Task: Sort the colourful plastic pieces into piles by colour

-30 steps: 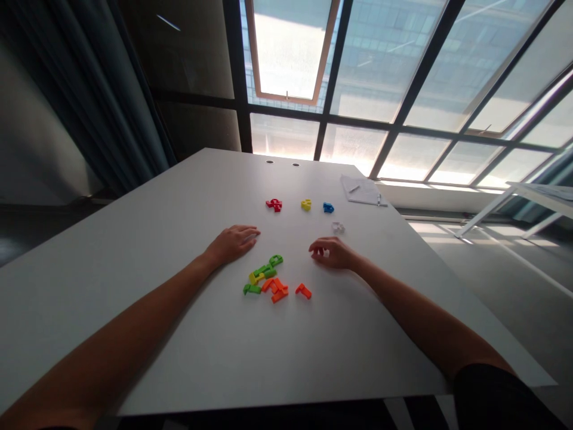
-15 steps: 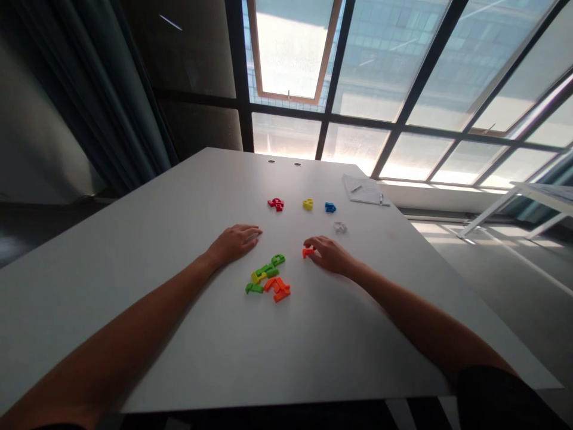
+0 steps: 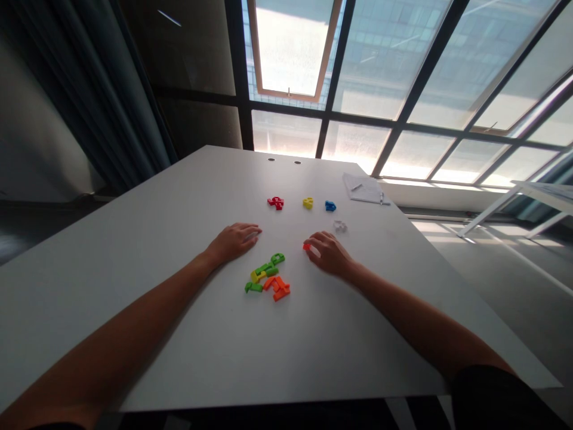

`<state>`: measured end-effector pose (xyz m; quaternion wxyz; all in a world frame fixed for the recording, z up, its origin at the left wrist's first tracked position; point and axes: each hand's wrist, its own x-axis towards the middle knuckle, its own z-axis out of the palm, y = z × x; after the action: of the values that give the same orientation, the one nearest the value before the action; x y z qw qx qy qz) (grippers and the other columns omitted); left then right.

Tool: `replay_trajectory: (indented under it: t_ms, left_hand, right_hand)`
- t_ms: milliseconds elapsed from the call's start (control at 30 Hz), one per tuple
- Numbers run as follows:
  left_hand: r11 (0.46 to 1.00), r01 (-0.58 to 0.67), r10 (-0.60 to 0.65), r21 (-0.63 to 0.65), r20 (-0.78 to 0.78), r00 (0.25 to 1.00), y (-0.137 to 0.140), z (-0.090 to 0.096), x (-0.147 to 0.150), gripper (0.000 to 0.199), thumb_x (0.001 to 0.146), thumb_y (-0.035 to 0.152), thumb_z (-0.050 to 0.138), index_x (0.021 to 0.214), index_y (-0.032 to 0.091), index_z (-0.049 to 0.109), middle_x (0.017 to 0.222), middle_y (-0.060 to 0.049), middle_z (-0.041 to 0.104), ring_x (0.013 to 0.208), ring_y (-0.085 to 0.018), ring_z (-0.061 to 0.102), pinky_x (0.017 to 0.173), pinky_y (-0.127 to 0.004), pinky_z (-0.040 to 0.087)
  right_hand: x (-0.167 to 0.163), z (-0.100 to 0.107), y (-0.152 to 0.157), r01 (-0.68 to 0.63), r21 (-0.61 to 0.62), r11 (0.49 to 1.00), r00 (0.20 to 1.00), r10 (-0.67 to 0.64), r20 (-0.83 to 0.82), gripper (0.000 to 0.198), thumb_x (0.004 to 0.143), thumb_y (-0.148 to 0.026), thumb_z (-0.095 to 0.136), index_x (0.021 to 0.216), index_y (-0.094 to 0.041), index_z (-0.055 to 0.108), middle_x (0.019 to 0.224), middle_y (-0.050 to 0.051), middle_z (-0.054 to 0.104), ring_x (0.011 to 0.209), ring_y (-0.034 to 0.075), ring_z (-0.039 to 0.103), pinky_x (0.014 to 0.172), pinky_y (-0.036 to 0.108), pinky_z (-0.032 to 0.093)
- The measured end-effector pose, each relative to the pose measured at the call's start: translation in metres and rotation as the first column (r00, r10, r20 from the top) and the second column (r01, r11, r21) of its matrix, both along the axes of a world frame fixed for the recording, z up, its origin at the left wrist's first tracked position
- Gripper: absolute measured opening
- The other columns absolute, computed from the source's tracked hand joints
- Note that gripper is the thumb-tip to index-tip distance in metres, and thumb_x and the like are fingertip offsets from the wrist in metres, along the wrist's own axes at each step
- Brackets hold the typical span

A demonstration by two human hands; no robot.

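Note:
My right hand (image 3: 329,252) pinches a small orange-red plastic piece (image 3: 307,246) between thumb and fingers, at or just above the table. To the left, my left hand (image 3: 235,240) rests on the surface, fingers stretched out, holding nothing. Between my forearms lies a loose pile: green plastic pieces (image 3: 267,267), a yellow piece (image 3: 255,276) among them, and orange pieces (image 3: 280,288) on the near side. Beyond my hands sit red pieces (image 3: 276,203), yellow pieces (image 3: 308,203), blue pieces (image 3: 330,206) and clear or white pieces (image 3: 340,226). Their exact shapes are too small to tell.
The white table (image 3: 201,352) stretches away toward large windows. Papers (image 3: 364,188) with pens lie near its right edge. Two round holes show at the far end. Another white table (image 3: 544,196) stands at the right, and a dark curtain (image 3: 89,83) hangs at the left.
My right hand has shifted slightly away from me with the orange-red piece, which has turned and shows less between the fingers. My left hand and the pile stay put.

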<state>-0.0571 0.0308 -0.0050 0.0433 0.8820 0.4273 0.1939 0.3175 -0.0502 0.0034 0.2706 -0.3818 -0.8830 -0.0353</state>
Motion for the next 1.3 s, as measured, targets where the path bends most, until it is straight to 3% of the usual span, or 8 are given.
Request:
replay_trajectory:
  t_ms: [300, 533, 767, 1000, 1200, 1300]
  left_hand:
    - [1.0, -0.004, 0.004, 0.003, -0.001, 1.0, 0.001, 0.0, -0.001, 0.047, 0.104, 0.048, 0.05, 0.136, 0.027, 0.079, 0.149, -0.009, 0.074, 0.135, -0.031, 0.069, 0.119, -0.051, 0.055]
    - [1.0, 0.001, -0.001, 0.01, 0.029, 1.0, 0.001, -0.003, -0.001, 0.045, 0.104, 0.048, 0.051, 0.133, 0.029, 0.08, 0.147, -0.007, 0.075, 0.133, -0.03, 0.07, 0.119, -0.051, 0.054]
    - [1.0, -0.015, 0.015, 0.007, 0.01, 1.0, 0.001, -0.002, 0.001, 0.044, 0.103, 0.046, 0.052, 0.133, 0.03, 0.079, 0.148, -0.007, 0.075, 0.135, -0.03, 0.069, 0.119, -0.05, 0.054]
    - [1.0, -0.018, 0.018, 0.008, 0.01, 1.0, 0.001, -0.002, 0.002, 0.043, 0.103, 0.045, 0.052, 0.133, 0.028, 0.079, 0.148, -0.008, 0.075, 0.136, -0.031, 0.069, 0.119, -0.051, 0.054]
    - [1.0, 0.002, -0.002, 0.001, 0.011, 1.0, 0.001, 0.0, 0.001, 0.046, 0.104, 0.048, 0.049, 0.134, 0.028, 0.079, 0.149, -0.008, 0.074, 0.134, -0.031, 0.069, 0.118, -0.052, 0.055]
    - [1.0, -0.001, 0.001, -0.004, 0.009, 1.0, 0.001, 0.0, 0.001, 0.047, 0.104, 0.048, 0.049, 0.135, 0.028, 0.078, 0.15, -0.008, 0.074, 0.135, -0.031, 0.069, 0.119, -0.052, 0.054]
  right_hand:
    - [0.003, -0.007, 0.005, 0.025, -0.096, 0.995, 0.999, -0.022, 0.032, 0.033, 0.105, -0.023, 0.063, 0.137, -0.021, 0.072, 0.139, 0.015, 0.076, 0.123, 0.031, 0.07, 0.111, 0.05, 0.054]
    - [0.003, -0.009, 0.008, 0.124, -0.211, 0.97, 0.99, -0.107, 0.086, 0.053, 0.106, -0.027, 0.061, 0.158, -0.02, 0.059, 0.163, 0.016, 0.061, 0.147, 0.032, 0.058, 0.124, 0.054, 0.046]
    - [0.0, -0.004, 0.018, 0.184, -0.299, 0.936, 0.977, -0.14, 0.16, 0.063, 0.108, -0.034, 0.057, 0.168, -0.016, 0.048, 0.173, 0.018, 0.048, 0.159, 0.033, 0.047, 0.13, 0.053, 0.038]
    - [-0.013, -0.006, 0.048, 0.226, -0.258, 0.939, 0.966, -0.183, 0.181, 0.063, 0.108, -0.037, 0.06, 0.166, -0.015, 0.049, 0.172, 0.022, 0.048, 0.157, 0.035, 0.049, 0.127, 0.056, 0.04]
    - [-0.012, -0.017, 0.053, 0.224, -0.194, 0.955, 0.974, -0.22, 0.046, 0.07, 0.104, -0.032, 0.064, 0.169, -0.014, 0.043, 0.173, 0.025, 0.045, 0.153, 0.037, 0.053, 0.124, 0.058, 0.044]
    - [-0.008, -0.017, 0.05, 0.165, -0.13, 0.978, 0.986, -0.167, -0.003, 0.063, 0.102, -0.026, 0.065, 0.163, -0.018, 0.051, 0.168, 0.022, 0.052, 0.148, 0.035, 0.056, 0.121, 0.056, 0.047]
